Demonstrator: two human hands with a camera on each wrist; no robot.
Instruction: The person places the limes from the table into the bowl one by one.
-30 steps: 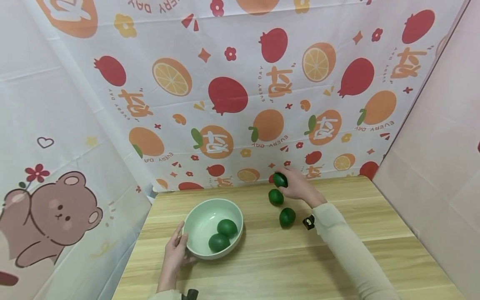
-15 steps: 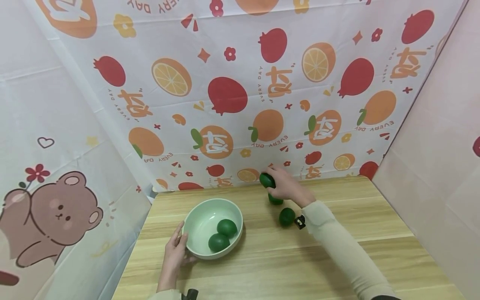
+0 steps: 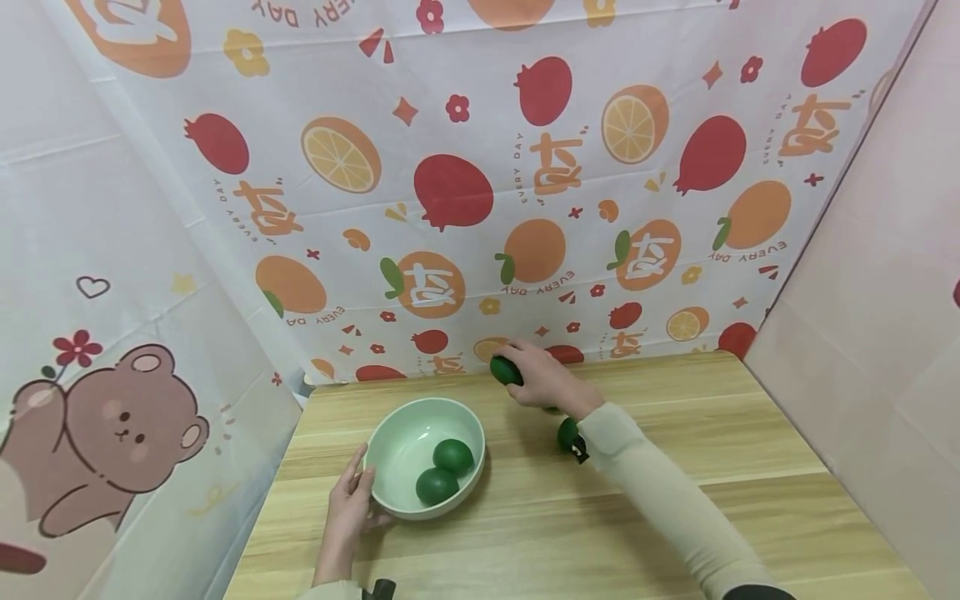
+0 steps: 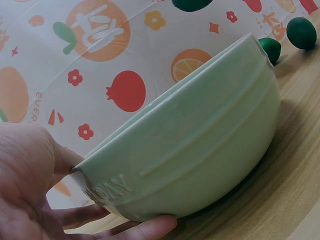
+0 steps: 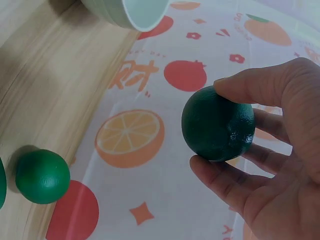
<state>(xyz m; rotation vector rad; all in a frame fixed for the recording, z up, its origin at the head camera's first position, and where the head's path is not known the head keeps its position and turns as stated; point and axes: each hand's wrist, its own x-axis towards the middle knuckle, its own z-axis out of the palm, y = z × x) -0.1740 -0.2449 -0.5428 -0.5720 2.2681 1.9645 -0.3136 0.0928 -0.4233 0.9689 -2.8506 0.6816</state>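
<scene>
My right hand (image 3: 542, 377) holds a dark green lime (image 3: 506, 370) off the table near the back edge. In the right wrist view the thumb and fingertips pinch that lime (image 5: 215, 125) from both sides. My left hand (image 3: 352, 497) grips the left side of a pale green bowl (image 3: 390, 433). The left wrist view shows its thumb at the rim and fingers under the bowl (image 4: 200, 135). Two limes (image 3: 453, 457) lie inside the bowl, touching. On the table, a lime (image 3: 567, 433) is partly covered by the right wrist's black device, and another is mostly hidden behind the right hand.
The wooden table (image 3: 525, 533) carries the bowl and the loose limes. A fruit-printed cloth (image 3: 480, 275) hangs right behind its back edge. White cloths (image 3: 862, 317) stand at both sides, the left one with a bear print.
My right hand has carried the lime leftward along the back of the table, closer to the bowl. The left hand and the bowl have stayed in place.
</scene>
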